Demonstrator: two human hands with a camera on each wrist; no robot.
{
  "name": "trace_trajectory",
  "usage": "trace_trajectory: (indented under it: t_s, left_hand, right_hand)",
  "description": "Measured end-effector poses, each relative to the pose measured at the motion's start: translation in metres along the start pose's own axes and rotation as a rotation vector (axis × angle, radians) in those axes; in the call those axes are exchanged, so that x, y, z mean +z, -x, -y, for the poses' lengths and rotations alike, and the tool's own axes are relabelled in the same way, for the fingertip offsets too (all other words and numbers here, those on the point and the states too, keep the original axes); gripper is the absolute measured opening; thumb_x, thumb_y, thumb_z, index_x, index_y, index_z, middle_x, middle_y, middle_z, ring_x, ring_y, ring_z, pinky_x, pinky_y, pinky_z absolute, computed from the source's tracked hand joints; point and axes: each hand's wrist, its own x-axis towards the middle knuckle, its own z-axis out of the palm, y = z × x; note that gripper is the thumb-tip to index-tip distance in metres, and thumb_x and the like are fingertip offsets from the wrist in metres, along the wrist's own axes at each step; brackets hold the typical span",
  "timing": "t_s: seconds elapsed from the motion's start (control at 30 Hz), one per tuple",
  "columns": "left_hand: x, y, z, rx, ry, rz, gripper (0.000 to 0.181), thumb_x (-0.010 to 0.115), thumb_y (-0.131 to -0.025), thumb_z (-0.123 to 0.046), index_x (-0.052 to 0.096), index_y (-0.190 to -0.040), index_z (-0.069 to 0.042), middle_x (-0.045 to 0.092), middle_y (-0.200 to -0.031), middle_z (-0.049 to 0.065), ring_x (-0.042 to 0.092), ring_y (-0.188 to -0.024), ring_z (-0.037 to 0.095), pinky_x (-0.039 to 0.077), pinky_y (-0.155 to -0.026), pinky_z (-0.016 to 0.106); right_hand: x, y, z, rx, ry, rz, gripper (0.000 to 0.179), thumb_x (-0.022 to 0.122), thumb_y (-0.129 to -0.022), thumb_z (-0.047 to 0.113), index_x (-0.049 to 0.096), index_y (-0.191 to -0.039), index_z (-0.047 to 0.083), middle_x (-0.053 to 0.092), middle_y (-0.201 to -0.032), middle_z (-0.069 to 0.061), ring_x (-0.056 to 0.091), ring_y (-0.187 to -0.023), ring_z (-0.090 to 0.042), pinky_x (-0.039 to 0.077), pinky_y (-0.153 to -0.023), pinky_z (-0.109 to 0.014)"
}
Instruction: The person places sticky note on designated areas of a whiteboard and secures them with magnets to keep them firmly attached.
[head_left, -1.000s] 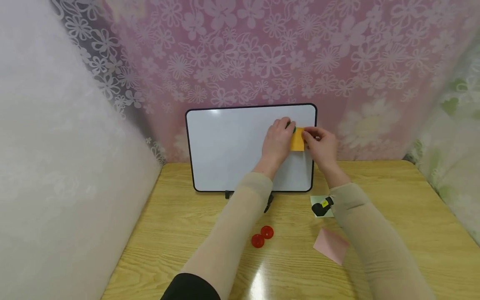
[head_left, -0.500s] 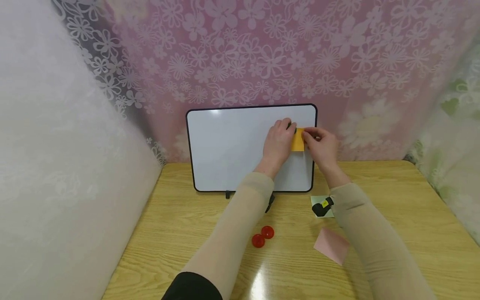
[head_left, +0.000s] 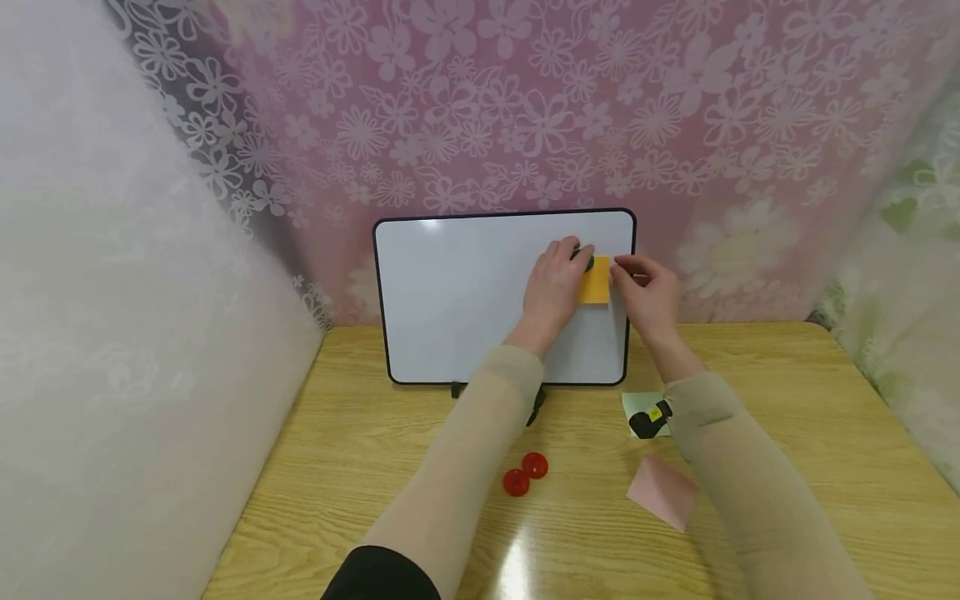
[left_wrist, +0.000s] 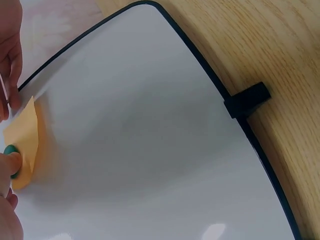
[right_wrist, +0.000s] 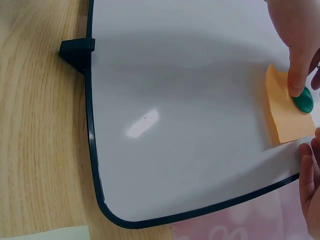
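1. Currently, the orange square paper note (head_left: 596,288) is on the white board with thin black frame (head_left: 450,300), toward its right side and above the middle. The board stands at the far part of the light wooden bench (head_left: 360,433), before a pink curtain with white flowers (head_left: 450,167).

2. The left hand (head_left: 553,283) has its thumb and fingers close together on the green round button (right_wrist: 304,102), which I take for a magnet; it holds this button at the upper part of the note, with the thumb pressing.

3. The right hand (head_left: 651,296) is just beside the right edge of the note. Its thumb and index finger are bent with a narrow gap, and between them I see nothing held.

4. As I judge, the placing of this note is almost done: paper and button are both at the board, but the left hand does not yet leave the button. The lower edge of the paper stands a little away from the surface.

5. Not yet used, it seems, are two red round buttons (head_left: 516,482), touching each other on the near bench, the pink square paper note (head_left: 662,493) to their right, and the pale green paper note (head_left: 633,402) farther, partly covered.
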Motion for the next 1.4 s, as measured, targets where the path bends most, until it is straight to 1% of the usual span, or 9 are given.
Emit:
trace_trajectory:
  t_s: [0.13,0.27,0.43,0.6,0.8,0.97,1.13,1.3,1.4]
  left_hand:
    - [-0.001,0.004,0.005,0.004,0.027,-0.041,0.034,0.063,-0.110,-0.012,0.070,-0.142,-0.017,0.062,-0.141,0.006,0.059,-0.127,0.021,0.051,-0.107,0.031]
    - [-0.003,0.008,0.009,0.015,0.044,-0.064,0.032,0.065,-0.109,-0.015,0.071,-0.141,-0.017,0.063,-0.139,0.006,0.061,-0.125,0.021,0.052,-0.105,0.031]
    - [-0.005,0.015,0.012,0.030,0.074,-0.062,0.033,0.067,-0.109,-0.018,0.071,-0.141,-0.017,0.063,-0.140,0.007,0.062,-0.125,0.022,0.052,-0.105,0.032]
    - [-0.004,0.025,0.016,0.042,0.094,-0.042,0.037,0.073,-0.105,-0.021,0.071,-0.142,-0.017,0.063,-0.141,0.007,0.060,-0.129,0.022,0.050,-0.108,0.032]
    - [-0.005,0.036,0.020,0.112,0.113,-0.047,0.040,0.075,-0.103,-0.023,0.069,-0.142,-0.017,0.063,-0.141,0.008,0.058,-0.132,0.024,0.047,-0.112,0.031]
    - [-0.006,0.046,0.021,0.168,0.163,-0.062,0.040,0.074,-0.104,-0.021,0.067,-0.143,-0.015,0.061,-0.143,0.011,0.057,-0.136,0.026,0.046,-0.114,0.033]
    - [-0.003,0.063,0.022,0.198,0.208,-0.076,0.037,0.073,-0.105,-0.019,0.069,-0.141,-0.013,0.062,-0.142,0.012,0.057,-0.135,0.027,0.047,-0.113,0.034]
    - [0.004,0.081,0.024,0.249,0.276,-0.089,0.034,0.072,-0.105,-0.018,0.070,-0.139,-0.012,0.062,-0.140,0.013,0.058,-0.133,0.027,0.047,-0.113,0.034]
    - [0.008,0.092,0.026,0.261,0.325,-0.092,0.034,0.073,-0.105,-0.016,0.069,-0.138,-0.012,0.062,-0.140,0.013,0.058,-0.132,0.027,0.045,-0.114,0.034]
  right_hand:
    - [0.000,0.004,-0.002,-0.031,0.015,-0.021,0.033,0.072,-0.105,0.031,0.079,-0.126,0.008,0.076,-0.121,-0.013,0.066,-0.091,-0.005,0.051,-0.075,-0.015]
    - [0.002,0.009,-0.004,-0.047,0.015,-0.037,0.032,0.071,-0.105,0.031,0.079,-0.125,0.008,0.077,-0.120,-0.013,0.065,-0.090,-0.005,0.051,-0.073,-0.015]
    - [0.004,0.016,-0.005,-0.053,0.009,-0.034,0.032,0.071,-0.106,0.032,0.078,-0.126,0.008,0.077,-0.120,-0.012,0.066,-0.093,-0.009,0.051,-0.074,-0.015]
    - [0.006,0.024,-0.006,-0.074,-0.034,-0.016,0.029,0.072,-0.105,0.025,0.077,-0.125,0.004,0.075,-0.119,-0.015,0.066,-0.093,-0.009,0.052,-0.076,-0.013]
    - [0.005,0.033,-0.010,-0.136,-0.057,0.005,0.024,0.074,-0.103,0.016,0.078,-0.121,-0.001,0.075,-0.116,-0.019,0.065,-0.088,-0.004,0.052,-0.074,-0.012]
    - [0.001,0.042,-0.017,-0.151,-0.033,0.050,0.024,0.075,-0.103,0.016,0.078,-0.119,-0.001,0.074,-0.115,-0.019,0.064,-0.087,0.000,0.051,-0.074,-0.011]
    - [-0.005,0.052,-0.025,-0.171,0.004,0.119,0.024,0.076,-0.102,0.016,0.078,-0.119,-0.001,0.076,-0.114,-0.019,0.066,-0.087,-0.003,0.052,-0.074,-0.012]
    - [-0.012,0.064,-0.034,-0.139,0.070,0.224,0.028,0.074,-0.105,0.022,0.077,-0.123,0.002,0.075,-0.118,-0.018,0.065,-0.092,-0.007,0.050,-0.074,-0.011]
    - [-0.015,0.069,-0.041,-0.119,0.101,0.276,0.030,0.072,-0.106,0.026,0.077,-0.126,0.004,0.075,-0.119,-0.017,0.065,-0.095,-0.009,0.051,-0.073,-0.011]
